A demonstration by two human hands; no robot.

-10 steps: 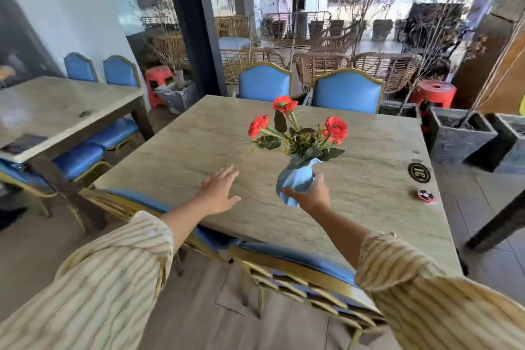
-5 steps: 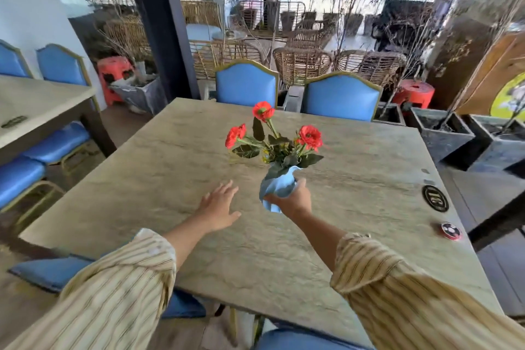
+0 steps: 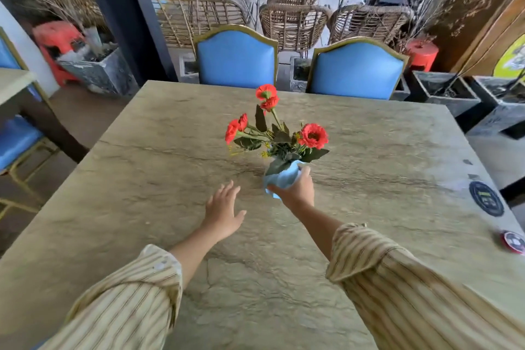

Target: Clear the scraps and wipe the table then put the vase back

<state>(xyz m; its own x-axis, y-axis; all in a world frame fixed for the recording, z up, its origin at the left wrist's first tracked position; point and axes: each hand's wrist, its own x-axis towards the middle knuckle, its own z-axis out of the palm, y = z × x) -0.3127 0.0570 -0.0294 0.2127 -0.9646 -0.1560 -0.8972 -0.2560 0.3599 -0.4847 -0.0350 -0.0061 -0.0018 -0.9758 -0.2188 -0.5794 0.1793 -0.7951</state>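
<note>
A: Where is the vase [image 3: 281, 177] at this point?

B: In the right hand [image 3: 295, 192], over the middle of the surface [image 3: 159, 167]. The fingers [image 3: 305, 172] are wrapped around its blue body. Its axis runs nearly upright, leaning a little away from the person, with the red flowers [image 3: 312, 136] fanning above the grip.

A: Is it standing on the surface yet?

B: I cannot tell. The base is hidden behind the hand, so it may be touching or just above.

A: And the left hand [image 3: 223, 212]?

B: Flat and spread, holding nothing, hovering low just to the left of the vase and a bit nearer the person. It is close enough to steady the vase, but the right hand is the one carrying it.

A: So what does the next move turn on?

B: Straight down, I judge. The surface lies directly under the base, so the vase needs lowering along its own axis until it stands, then the fingers release. No scraps show on the surface.
</note>
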